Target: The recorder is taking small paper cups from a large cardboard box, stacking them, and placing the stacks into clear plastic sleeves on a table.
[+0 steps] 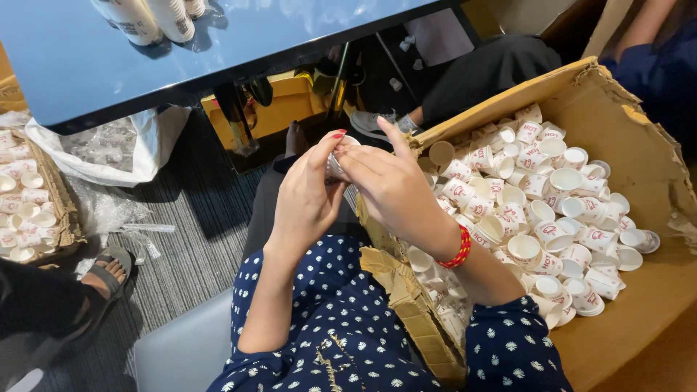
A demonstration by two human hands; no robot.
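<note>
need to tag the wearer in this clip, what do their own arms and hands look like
Both arms wear dark blue sleeves with small white flower dots, pushed up to the elbows. The right hand has a red beaded bracelet at the wrist. The left hand shows red-painted nails.

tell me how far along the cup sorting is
Done: stacked cup sleeves stand on the blue table. In hand: left hand and right hand hold a small paper cup. Left: many loose cups fill the cardboard box.
</note>
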